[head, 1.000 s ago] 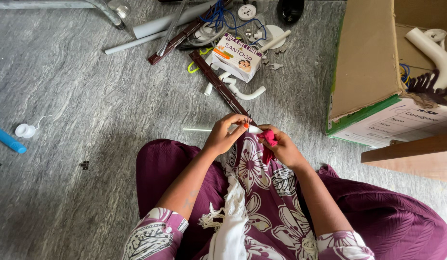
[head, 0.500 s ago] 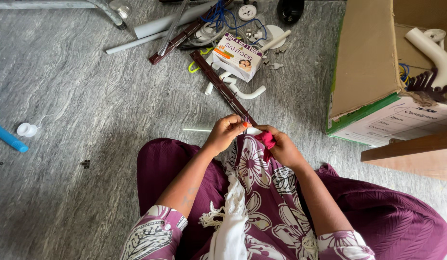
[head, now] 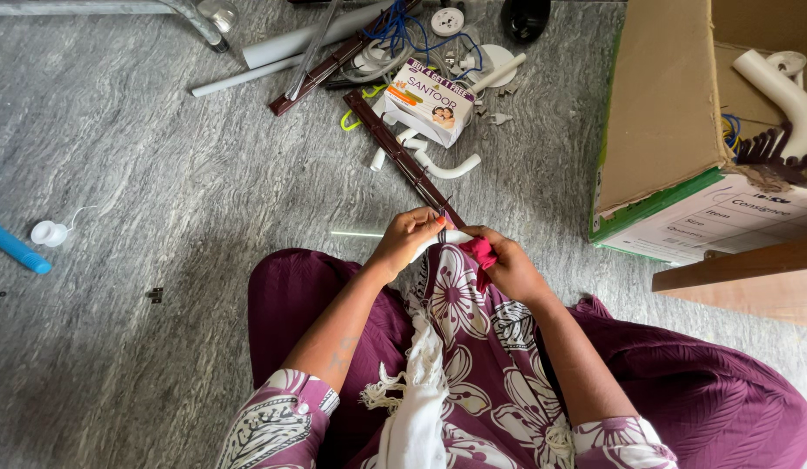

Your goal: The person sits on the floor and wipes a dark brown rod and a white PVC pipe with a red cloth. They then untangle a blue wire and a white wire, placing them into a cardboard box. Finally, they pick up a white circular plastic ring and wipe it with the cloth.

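I sit on a grey stone floor in maroon floral clothes. My left hand pinches the near end of a long dark brown strip that runs away from me across the floor. My right hand is closed around a small pink-red cloth pressed against the same end of the strip. Both hands meet just above my lap. A thin white tube lies on the floor under my left hand, partly hidden by it.
A small white printed carton, white pipes, bent white conduit pieces, blue wire and round white fittings lie ahead. An open cardboard box with a curved white pipe stands right, beside a wooden board. A blue tube lies far left.
Both hands stay together on the strip's end; the fingers shift only slightly around the cloth. The view has drifted a little.
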